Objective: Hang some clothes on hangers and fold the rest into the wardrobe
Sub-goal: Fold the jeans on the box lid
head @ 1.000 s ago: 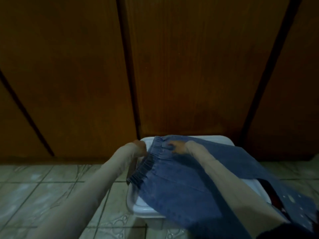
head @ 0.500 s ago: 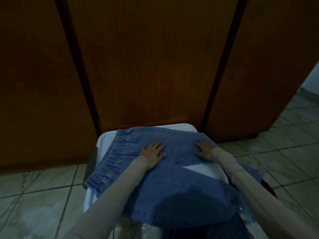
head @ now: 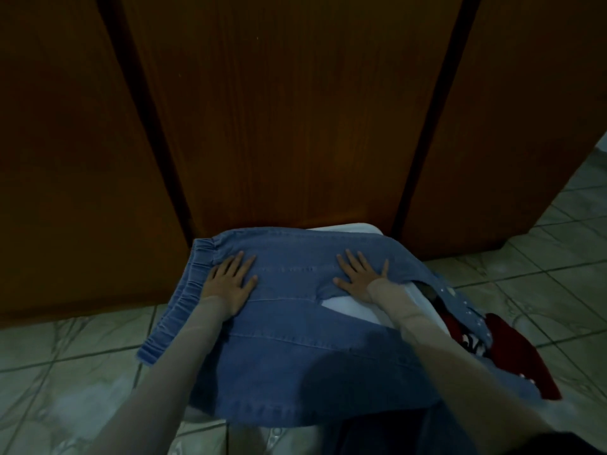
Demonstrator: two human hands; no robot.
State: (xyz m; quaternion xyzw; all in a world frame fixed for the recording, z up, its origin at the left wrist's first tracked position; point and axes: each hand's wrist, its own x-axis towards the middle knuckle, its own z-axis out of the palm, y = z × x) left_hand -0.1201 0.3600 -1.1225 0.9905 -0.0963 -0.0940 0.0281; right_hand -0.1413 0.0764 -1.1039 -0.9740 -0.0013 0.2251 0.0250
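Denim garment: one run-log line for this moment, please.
step: smoothing | denim garment: flat on white stool | left hand: pressing | right hand: pressing

Home bedroom, wooden wardrobe doors (head: 295, 126), tiled floor (head: 65, 356)

Pressing flat on blue denim trousers (head: 295, 339) with left hand (head: 230, 280) and right hand (head: 358, 277), before closed wooden wardrobe doors (head: 295, 110).

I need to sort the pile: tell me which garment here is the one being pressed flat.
The blue denim garment with the elastic waistband; both hands, left and right, lie flat on it. The red garment lies untouched at the right.
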